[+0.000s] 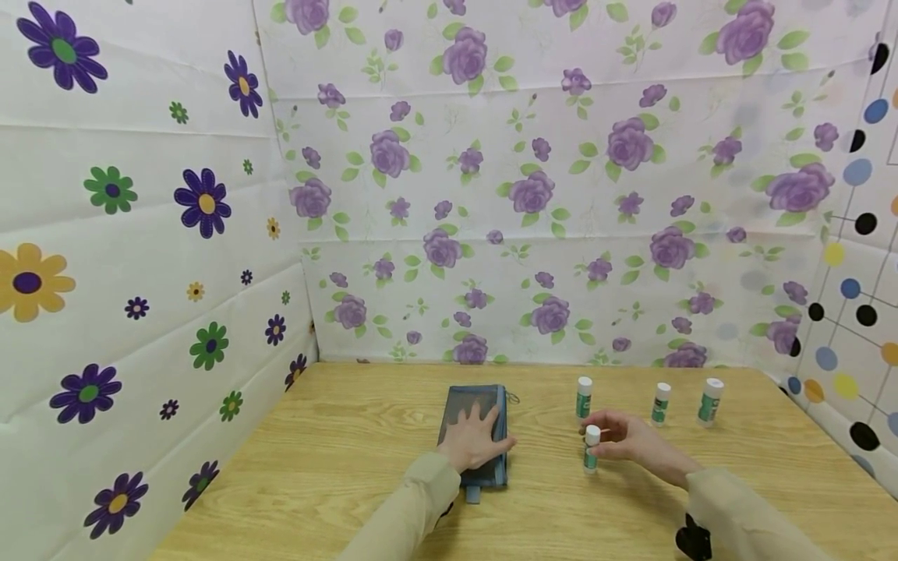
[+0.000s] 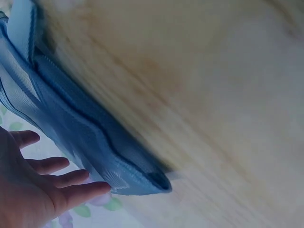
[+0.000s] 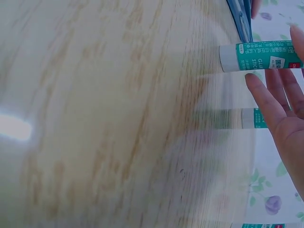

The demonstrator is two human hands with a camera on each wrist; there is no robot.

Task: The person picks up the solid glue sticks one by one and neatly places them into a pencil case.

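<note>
A blue-grey mesh zip pouch [image 1: 454, 405] lies flat on the table, its zip along the right edge. My left hand [image 1: 473, 442] rests on it with fingers spread; in the left wrist view the straight fingers of that hand [image 2: 42, 185] touch the pouch [image 2: 90, 128]. To the right, my right hand [image 1: 634, 446] holds a green-and-white glue stick [image 1: 592, 452] between thumb and fingers. The glue stick [image 3: 261, 56] is upright, its base at or close to the tabletop. Behind it stands another glue stick [image 1: 584, 399], apart from the hand.
Two more upright glue sticks stand at the back right, a slim one [image 1: 661, 405] and a thicker one [image 1: 710, 403]. The wooden table [image 1: 337, 436] meets flower-printed sheets [image 1: 421, 312] at its back and left. A dotted sheet [image 1: 856, 327] hangs at the right.
</note>
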